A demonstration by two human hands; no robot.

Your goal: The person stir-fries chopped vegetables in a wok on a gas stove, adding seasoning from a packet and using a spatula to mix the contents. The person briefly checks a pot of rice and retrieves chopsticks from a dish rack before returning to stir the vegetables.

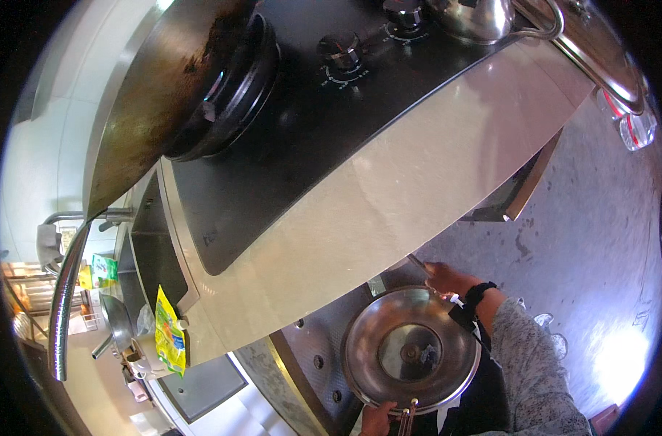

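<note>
A round stainless-steel pan lid (358, 349) with a glass centre and a knob is in front of me, below the counter edge. My left hand (377, 419) grips its near rim at the bottom of the view, partly cut off by the frame. Beyond the lid's far right side, my right hand (452, 280) is closed around the end of a grey metal bar (417, 264) by the counter edge. What the bar belongs to is hidden. Beneath the lid lies an open drawer (314, 332) with a textured metal bottom.
A large wok (145, 103) sits on the black gas hob (320, 152), its handle (72, 305) jutting left. Further along are a steel pot (475, 22) and another lid (598, 60). A yellow packet (169, 332) stands near the sink (159, 245). Another open drawer (527, 185) projects on the right.
</note>
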